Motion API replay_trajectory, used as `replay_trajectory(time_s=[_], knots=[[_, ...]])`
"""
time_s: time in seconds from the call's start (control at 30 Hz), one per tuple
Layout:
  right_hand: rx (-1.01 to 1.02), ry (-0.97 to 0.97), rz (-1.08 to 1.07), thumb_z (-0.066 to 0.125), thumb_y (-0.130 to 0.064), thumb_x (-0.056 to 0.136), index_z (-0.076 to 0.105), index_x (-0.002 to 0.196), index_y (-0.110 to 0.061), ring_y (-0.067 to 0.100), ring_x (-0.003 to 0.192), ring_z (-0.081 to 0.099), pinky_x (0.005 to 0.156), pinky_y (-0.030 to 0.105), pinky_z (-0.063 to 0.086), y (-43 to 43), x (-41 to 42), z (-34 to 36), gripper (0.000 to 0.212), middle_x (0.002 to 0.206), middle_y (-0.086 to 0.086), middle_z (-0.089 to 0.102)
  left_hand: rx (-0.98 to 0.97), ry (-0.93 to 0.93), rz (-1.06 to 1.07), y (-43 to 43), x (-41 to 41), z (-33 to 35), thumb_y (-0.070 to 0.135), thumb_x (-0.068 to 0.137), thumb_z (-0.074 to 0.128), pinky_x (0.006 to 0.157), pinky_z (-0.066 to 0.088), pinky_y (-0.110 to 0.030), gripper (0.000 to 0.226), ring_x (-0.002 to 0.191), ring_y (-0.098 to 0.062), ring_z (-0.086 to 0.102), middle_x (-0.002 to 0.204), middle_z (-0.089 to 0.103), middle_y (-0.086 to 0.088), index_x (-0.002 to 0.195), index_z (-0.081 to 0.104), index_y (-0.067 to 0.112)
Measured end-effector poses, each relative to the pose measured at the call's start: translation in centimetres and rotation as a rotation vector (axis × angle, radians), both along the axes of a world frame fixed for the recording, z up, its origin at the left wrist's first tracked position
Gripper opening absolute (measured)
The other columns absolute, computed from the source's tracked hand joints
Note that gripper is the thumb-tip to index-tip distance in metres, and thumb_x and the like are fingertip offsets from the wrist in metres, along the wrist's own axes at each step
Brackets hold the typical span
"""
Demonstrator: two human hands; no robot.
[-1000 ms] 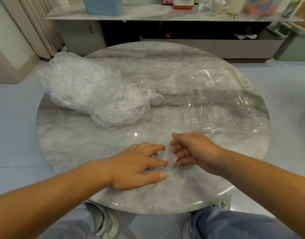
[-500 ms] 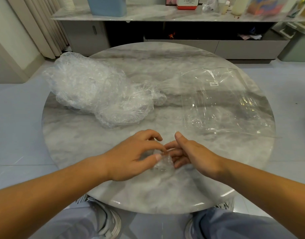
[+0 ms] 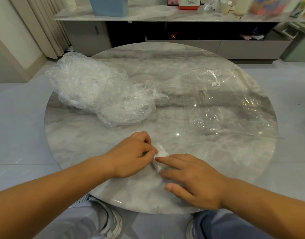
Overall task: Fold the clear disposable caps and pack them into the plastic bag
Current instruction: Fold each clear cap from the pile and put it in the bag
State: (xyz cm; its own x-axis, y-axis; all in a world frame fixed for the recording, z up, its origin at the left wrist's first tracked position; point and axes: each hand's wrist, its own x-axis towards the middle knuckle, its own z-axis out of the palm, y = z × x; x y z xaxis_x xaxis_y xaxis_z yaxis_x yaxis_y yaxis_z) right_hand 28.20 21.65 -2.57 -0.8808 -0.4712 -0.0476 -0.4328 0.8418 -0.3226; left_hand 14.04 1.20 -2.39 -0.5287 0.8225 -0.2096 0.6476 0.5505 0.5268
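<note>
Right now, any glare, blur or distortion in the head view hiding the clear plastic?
Head view: wide-angle bends the table rim and shelf; one small glare spot on the marble beside the bag, itself visible mostly by creases and label; folded cap reads as a soft white patch.

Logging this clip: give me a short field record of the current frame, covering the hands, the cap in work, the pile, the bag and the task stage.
left hand: fingers curled, pinching the folded cap at its left side
right hand: fingers straight, pressing on the cap from the right
pile of caps: crumpled, far left on the table
plastic bag: lying flat on the right, apart from both hands; contents unclear
stage: folding; this cap not yet packed
</note>
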Motion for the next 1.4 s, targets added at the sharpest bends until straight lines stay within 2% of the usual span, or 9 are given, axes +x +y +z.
replay_trajectory(time_s=[0.23, 0.43, 0.53, 0.67, 0.73, 0.87, 1.03, 1.23, 1.4], knots=[[0.026, 0.048, -0.020, 0.026, -0.053, 0.107, 0.052, 0.144, -0.021, 0.019, 0.147, 0.037, 0.113, 0.039, 0.041, -0.1, 0.9, -1.6, 0.056, 0.153, -0.006, 0.049, 0.038, -0.022, 0.273, 1.8, -0.3, 0.8, 0.034, 0.089, 0.072, 0.073, 0.055, -0.029, 0.014, 0.076, -0.007, 0.064, 0.087, 0.066, 0.009, 0.080, 0.074, 0.023], [-0.032, -0.040, -0.021, 0.017, -0.060, 0.104, 0.044, 0.152, -0.025, 0.009, 0.154, 0.019, 0.121, 0.031, 0.022, 0.1, 0.9, -1.1, 0.065, 0.159, -0.011, 0.039, -0.146, -0.093, 0.380, 2.7, -0.6, 1.4, 0.040, 0.074, 0.086, 0.078, 0.051, -0.029, 0.050, 0.090, -0.013, 0.060, 0.097, 0.058, 0.008, 0.108, 0.054, 0.023], [-0.294, -0.163, -0.172, 0.034, -0.059, 0.098, 0.055, 0.143, -0.031, -0.005, 0.145, 0.029, 0.117, 0.019, 0.024, 0.0, 0.7, -0.3, 0.056, 0.150, -0.018, 0.048, -0.154, -0.208, 0.393, 2.9, -0.8, 1.3, 0.032, 0.075, 0.087, 0.070, 0.050, -0.022, 0.035, 0.079, -0.009, 0.061, 0.086, 0.064, 0.007, 0.100, 0.069, 0.016], [-0.800, -0.147, -0.531, 0.060, -0.047, 0.086, 0.068, 0.103, -0.033, 0.006, 0.118, 0.057, 0.098, 0.020, 0.046, -0.1, -0.8, 1.0, 0.023, 0.116, -0.013, 0.060, 0.008, -0.496, 0.473, 3.1, -0.6, 1.6, 0.016, 0.078, 0.085, 0.053, 0.046, -0.016, 0.017, 0.056, -0.006, 0.056, 0.067, 0.062, 0.002, 0.080, 0.069, 0.012], [-0.912, -0.162, -0.632, 0.070, -0.036, 0.089, 0.070, 0.093, -0.027, 0.002, 0.113, 0.058, 0.091, 0.017, 0.045, 0.2, -1.7, 1.7, 0.010, 0.115, -0.008, 0.059, 0.129, -0.640, 0.547, 3.3, -0.7, 2.0, 0.009, 0.081, 0.081, 0.057, 0.051, -0.019, 0.015, 0.060, -0.009, 0.061, 0.070, 0.065, -0.003, 0.083, 0.067, 0.010], [-1.008, -0.378, -0.696, 0.071, -0.051, 0.082, 0.077, 0.093, -0.021, 0.023, 0.092, 0.059, 0.088, 0.036, 0.043, 0.8, -2.8, 2.6, 0.033, 0.110, 0.027, 0.065, 0.311, -0.969, 0.649, 4.2, -0.5, 2.7, 0.002, 0.087, 0.074, 0.073, 0.062, -0.030, 0.028, 0.087, -0.021, 0.072, 0.103, 0.074, -0.019, 0.112, 0.065, -0.006], [-0.967, -0.320, -0.811, 0.063, -0.026, 0.099, 0.080, 0.087, -0.017, 0.022, 0.089, 0.070, 0.096, 0.046, 0.056, 2.8, -3.2, 4.2, 0.023, 0.095, 0.008, 0.076, 0.370, -1.017, 0.624, 6.8, -0.3, 3.9, 0.005, 0.091, 0.070, 0.079, 0.062, -0.032, 0.028, 0.093, -0.021, 0.074, 0.112, 0.074, -0.017, 0.118, 0.068, 0.002], [-0.877, -0.343, -0.771, 0.058, -0.035, 0.101, 0.080, 0.098, -0.019, 0.027, 0.100, 0.069, 0.096, 0.039, 0.057, 7.4, -3.0, 6.6, 0.028, 0.108, 0.004, 0.076, 0.452, -0.997, 0.552, 11.3, 0.1, 4.9, 0.008, 0.091, 0.072, 0.081, 0.061, -0.033, 0.030, 0.092, -0.022, 0.073, 0.112, 0.074, -0.017, 0.119, 0.065, 0.000], [-0.901, -0.340, -0.780, 0.056, -0.032, 0.102, 0.080, 0.098, -0.013, 0.009, 0.079, 0.064, 0.091, 0.038, 0.057, 11.2, -2.9, 7.6, 0.031, 0.109, 0.005, 0.075, 0.529, -1.000, 0.546, 15.5, 0.1, 5.2, 0.006, 0.091, 0.071, 0.080, 0.061, -0.033, 0.031, 0.090, -0.022, 0.072, 0.106, 0.074, -0.017, 0.119, 0.063, -0.003]])
